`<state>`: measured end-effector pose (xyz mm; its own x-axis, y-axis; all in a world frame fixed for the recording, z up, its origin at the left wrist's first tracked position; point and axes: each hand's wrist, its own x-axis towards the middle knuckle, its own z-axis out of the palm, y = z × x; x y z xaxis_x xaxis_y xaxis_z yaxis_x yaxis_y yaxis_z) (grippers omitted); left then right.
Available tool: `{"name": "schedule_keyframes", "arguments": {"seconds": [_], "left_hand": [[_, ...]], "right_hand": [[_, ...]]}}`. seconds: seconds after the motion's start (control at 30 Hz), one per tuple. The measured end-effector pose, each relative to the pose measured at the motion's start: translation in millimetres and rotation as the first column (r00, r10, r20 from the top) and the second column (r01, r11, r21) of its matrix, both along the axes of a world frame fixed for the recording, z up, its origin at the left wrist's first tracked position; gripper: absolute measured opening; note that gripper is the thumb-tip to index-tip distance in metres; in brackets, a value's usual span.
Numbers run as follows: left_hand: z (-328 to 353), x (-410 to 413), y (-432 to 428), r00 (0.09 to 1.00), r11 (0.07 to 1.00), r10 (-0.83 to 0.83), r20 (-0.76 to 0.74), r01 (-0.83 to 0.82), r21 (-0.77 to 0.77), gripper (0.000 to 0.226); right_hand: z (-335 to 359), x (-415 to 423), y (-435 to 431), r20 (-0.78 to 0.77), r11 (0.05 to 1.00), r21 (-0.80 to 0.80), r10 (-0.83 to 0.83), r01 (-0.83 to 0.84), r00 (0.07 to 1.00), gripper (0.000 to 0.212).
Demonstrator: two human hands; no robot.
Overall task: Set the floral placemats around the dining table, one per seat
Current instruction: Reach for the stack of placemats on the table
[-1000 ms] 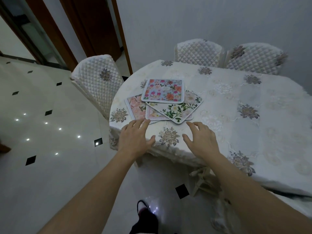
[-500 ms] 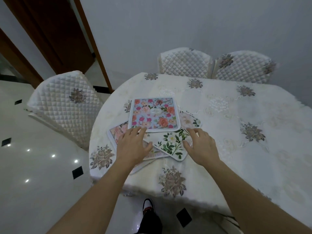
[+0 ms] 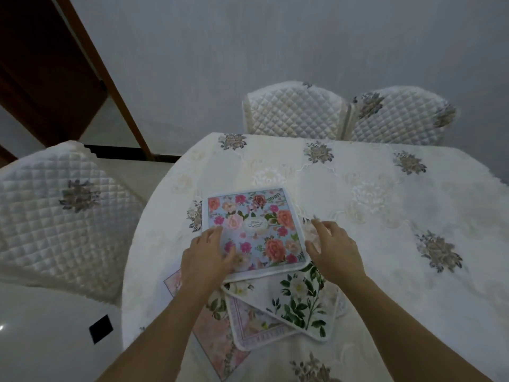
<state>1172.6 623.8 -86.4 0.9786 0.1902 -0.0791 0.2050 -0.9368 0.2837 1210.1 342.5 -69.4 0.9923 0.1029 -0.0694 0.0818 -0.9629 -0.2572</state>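
Observation:
Several floral placemats lie in a loose stack near the left end of the dining table [image 3: 371,188]. On top is a blue placemat [image 3: 256,230] with pink and orange flowers. Under it a white placemat [image 3: 300,301] with green leaves and two pink placemats [image 3: 217,340] stick out toward me. My left hand [image 3: 205,257] rests flat on the blue placemat's near left corner, fingers spread. Hovering at the blue placemat's right edge is my right hand [image 3: 333,252], fingers apart, holding nothing.
A white embroidered tablecloth covers the table. One quilted white chair [image 3: 63,221] stands at the left end, two more [image 3: 297,114] at the far side against the grey wall. A dark wooden door frame [image 3: 104,78] rises at back left. Glossy tiled floor lies lower left.
I have come closer to the table and look down more steeply. Both hands moved forward from the table edge over the stack, the left now on the blue placemat, the right beside it.

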Motion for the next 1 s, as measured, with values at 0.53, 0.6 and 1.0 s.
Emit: {"name": "schedule_keyframes", "arguments": {"seconds": [0.53,0.6,1.0], "left_hand": [[-57,65,25,0.965,0.923,0.23,-0.129,-0.258,-0.285,0.066],[-62,67,25,0.96,0.912,0.246,-0.135,-0.277,-0.304,0.07],[-82,85,21,0.866,0.587,0.48,-0.138,-0.434,-0.683,0.031]], "right_hand": [[-55,105,24,-0.209,0.998,0.052,-0.014,0.025,0.978,0.06],[-64,111,27,-0.239,0.997,0.065,-0.032,0.049,0.97,0.061],[-90,126,44,-0.38,0.845,0.389,-0.216,0.367,0.9,0.062]]}}
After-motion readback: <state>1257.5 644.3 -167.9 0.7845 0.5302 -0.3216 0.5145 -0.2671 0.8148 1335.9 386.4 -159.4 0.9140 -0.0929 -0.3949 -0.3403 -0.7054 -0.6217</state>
